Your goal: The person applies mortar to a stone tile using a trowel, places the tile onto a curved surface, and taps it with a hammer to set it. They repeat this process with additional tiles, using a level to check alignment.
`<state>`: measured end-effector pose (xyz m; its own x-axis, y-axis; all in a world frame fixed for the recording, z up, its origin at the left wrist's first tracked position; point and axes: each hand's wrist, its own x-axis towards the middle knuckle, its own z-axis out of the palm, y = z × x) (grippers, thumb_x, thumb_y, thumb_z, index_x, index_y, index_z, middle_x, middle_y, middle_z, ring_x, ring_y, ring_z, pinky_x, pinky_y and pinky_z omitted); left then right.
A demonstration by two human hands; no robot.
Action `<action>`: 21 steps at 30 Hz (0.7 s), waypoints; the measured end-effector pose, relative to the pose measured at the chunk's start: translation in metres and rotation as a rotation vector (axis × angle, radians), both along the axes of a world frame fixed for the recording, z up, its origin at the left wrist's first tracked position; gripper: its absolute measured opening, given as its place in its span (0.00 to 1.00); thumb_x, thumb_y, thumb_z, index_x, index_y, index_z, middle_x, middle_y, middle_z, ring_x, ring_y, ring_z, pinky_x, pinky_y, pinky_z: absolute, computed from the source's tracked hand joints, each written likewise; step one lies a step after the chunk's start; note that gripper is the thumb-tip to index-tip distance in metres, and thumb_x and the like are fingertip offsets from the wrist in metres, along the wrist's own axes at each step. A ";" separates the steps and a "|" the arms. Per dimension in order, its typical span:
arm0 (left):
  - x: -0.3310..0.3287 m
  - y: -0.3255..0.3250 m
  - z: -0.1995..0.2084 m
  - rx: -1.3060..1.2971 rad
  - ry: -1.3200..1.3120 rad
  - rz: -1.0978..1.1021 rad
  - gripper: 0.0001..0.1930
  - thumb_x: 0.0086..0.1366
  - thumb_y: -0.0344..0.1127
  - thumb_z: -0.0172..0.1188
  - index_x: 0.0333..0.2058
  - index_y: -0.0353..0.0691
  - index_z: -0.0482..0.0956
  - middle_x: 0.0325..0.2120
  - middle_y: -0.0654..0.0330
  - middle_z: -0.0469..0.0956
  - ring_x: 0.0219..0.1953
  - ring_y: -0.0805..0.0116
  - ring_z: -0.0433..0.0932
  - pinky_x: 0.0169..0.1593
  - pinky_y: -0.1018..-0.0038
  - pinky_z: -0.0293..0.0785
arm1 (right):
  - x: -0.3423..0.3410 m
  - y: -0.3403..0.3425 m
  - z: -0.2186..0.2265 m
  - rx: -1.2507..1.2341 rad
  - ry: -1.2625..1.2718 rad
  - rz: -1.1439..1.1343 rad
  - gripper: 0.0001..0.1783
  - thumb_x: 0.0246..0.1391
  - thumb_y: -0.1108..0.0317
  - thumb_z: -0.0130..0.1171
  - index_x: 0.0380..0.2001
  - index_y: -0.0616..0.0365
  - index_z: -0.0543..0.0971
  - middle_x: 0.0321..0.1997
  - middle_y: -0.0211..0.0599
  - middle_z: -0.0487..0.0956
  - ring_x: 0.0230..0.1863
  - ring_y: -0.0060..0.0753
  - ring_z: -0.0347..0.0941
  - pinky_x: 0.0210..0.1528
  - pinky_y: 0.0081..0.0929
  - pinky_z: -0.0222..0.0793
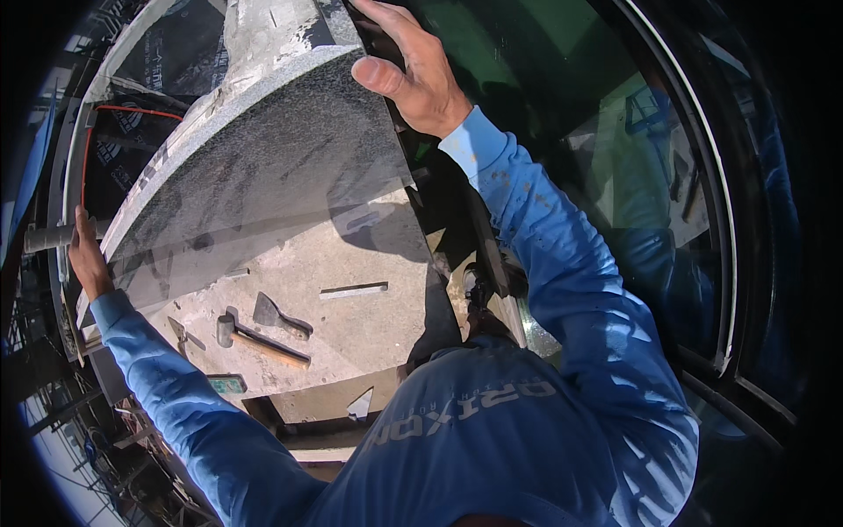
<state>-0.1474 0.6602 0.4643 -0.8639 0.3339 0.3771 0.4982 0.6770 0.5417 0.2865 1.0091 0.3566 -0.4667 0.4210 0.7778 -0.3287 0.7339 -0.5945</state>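
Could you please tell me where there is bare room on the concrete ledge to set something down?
Bare concrete ledge lies right of the grey-headed mallet and steel scraper, below the flat metal bar. The ledge's left end is crowded with those tools.

Blue long-sleeved shirt, pale lettering on chest

Building site: stone slab (263, 149), mallet (255, 338)
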 end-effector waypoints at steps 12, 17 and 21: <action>0.014 0.005 0.003 -0.207 0.390 0.096 0.34 0.67 0.64 0.52 0.48 0.33 0.82 0.42 0.42 0.82 0.47 0.54 0.81 0.52 0.64 0.72 | -0.030 -0.017 0.014 -0.002 0.045 -0.048 0.53 0.53 0.29 0.57 0.66 0.64 0.63 0.63 0.55 0.70 0.62 0.49 0.70 0.63 0.39 0.65; 0.142 0.058 0.000 0.124 0.511 -0.322 0.31 0.72 0.60 0.46 0.52 0.36 0.80 0.42 0.44 0.83 0.48 0.53 0.81 0.52 0.64 0.73 | 0.012 -0.016 0.012 -0.137 0.038 0.006 0.51 0.54 0.30 0.56 0.67 0.63 0.64 0.63 0.55 0.71 0.61 0.49 0.71 0.63 0.38 0.66; 0.201 0.112 -0.002 -0.061 0.456 -0.403 0.30 0.74 0.57 0.40 0.50 0.36 0.81 0.41 0.48 0.83 0.45 0.53 0.82 0.50 0.65 0.74 | 0.061 -0.034 -0.081 -0.575 0.021 -0.038 0.45 0.59 0.36 0.54 0.67 0.61 0.64 0.61 0.54 0.72 0.58 0.47 0.74 0.59 0.37 0.69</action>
<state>0.0539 0.7719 0.4628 -0.4208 0.6335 0.6493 0.8942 0.4102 0.1793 0.3474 0.9755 0.2757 -0.4301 0.7950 0.4277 -0.3248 0.3057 -0.8950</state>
